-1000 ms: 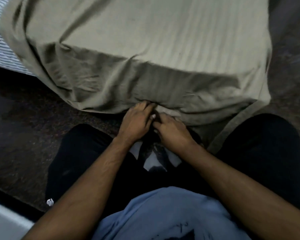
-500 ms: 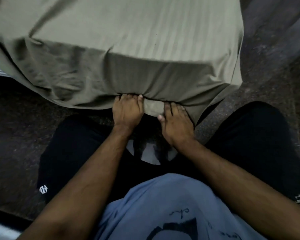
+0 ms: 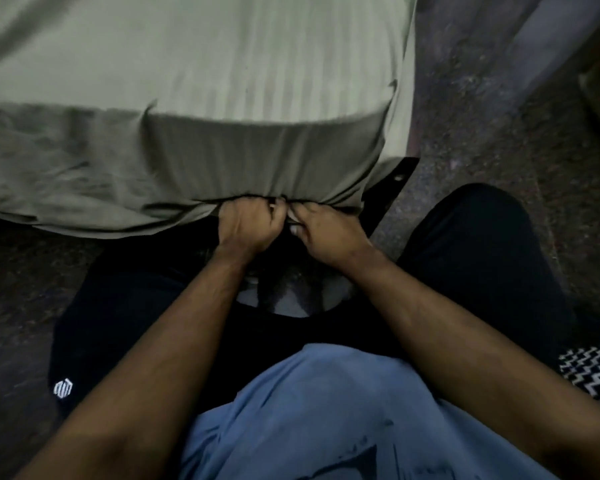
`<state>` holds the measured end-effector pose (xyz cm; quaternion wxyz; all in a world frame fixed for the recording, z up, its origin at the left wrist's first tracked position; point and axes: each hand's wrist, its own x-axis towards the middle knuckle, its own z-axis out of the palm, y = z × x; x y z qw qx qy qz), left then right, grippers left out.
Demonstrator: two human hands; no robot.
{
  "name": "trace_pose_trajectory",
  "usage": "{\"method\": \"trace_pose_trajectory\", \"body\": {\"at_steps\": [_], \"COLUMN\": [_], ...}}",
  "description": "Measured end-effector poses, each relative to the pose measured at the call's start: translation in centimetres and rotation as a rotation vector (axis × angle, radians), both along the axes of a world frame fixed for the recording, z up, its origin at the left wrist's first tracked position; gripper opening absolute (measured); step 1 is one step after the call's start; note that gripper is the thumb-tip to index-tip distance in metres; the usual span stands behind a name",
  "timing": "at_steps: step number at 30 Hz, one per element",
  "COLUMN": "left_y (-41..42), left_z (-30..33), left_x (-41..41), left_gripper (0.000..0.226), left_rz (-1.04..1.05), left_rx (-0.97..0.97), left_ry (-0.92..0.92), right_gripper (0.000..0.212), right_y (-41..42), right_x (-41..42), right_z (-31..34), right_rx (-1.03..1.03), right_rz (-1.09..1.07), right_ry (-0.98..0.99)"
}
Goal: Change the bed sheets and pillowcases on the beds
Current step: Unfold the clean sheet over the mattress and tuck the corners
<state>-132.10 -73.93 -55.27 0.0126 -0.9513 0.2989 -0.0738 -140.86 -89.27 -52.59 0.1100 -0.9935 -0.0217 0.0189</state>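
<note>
An olive-grey striped bed sheet (image 3: 222,81) covers the mattress and hangs over its near end. Its lower hem is gathered tight at the bottom edge of the mattress. My left hand (image 3: 248,225) grips that hem with curled fingers. My right hand (image 3: 326,228) pinches the same hem right beside it, thumb underneath. Both sets of fingertips are tucked under the mattress edge and partly hidden. To the left, the sheet (image 3: 66,188) hangs loose and wrinkled toward the floor.
A black bed-frame bracket (image 3: 394,181) shows at the mattress's right corner. Dark speckled floor (image 3: 482,116) runs along the right side and the left. My knees in black trousers (image 3: 482,254) are spread before the bed. A black-and-white zigzag cloth (image 3: 593,374) lies at right.
The sheet's near edge has been drawn taut under the mattress. Both hands went from lying flat on the hem to curling round it, close together. The bracket at the corner has come into sight.
</note>
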Motion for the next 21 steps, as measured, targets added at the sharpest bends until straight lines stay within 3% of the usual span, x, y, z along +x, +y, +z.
{"method": "trace_pose_trajectory", "body": {"at_steps": [2,5,8,12,15,17,21], "left_y": [0.0,0.3,0.8,1.1,1.9,1.9,0.7], "left_z": [0.0,0.8,1.8,2.9,2.8,2.5,2.6], "left_x": [0.6,1.1,-0.3,-2.1,-3.5,-2.9,-0.8], "left_gripper": [0.036,0.024,0.034,0.042,0.049,0.056,0.039], "left_rz": [-0.045,-0.057,-0.052,0.015,-0.087,-0.158,-0.047], "left_rx": [0.065,0.156,0.203,-0.103,-0.196,-0.142,0.117], "left_ry": [-0.009,0.075,0.073,0.192,0.193,0.205,0.235], "right_gripper": [0.044,0.045,0.053,0.044,0.039,0.037,0.042], "right_y": [0.5,0.8,1.5,2.2,1.7,1.7,1.6], "right_x": [-1.4,-3.5,-3.4,-1.8,-0.1,1.1,1.9], "right_z": [0.5,0.1,-1.1,-1.0,-0.6,-0.9,0.1], "right_rx": [-0.071,-0.031,-0.085,-0.027,-0.001,-0.065,-0.157], "right_rz": [-0.001,-0.179,-0.255,-0.391,-0.444,-0.401,-0.369], "right_ry": [-0.019,-0.067,-0.025,-0.049,-0.054,0.061,0.099]}}
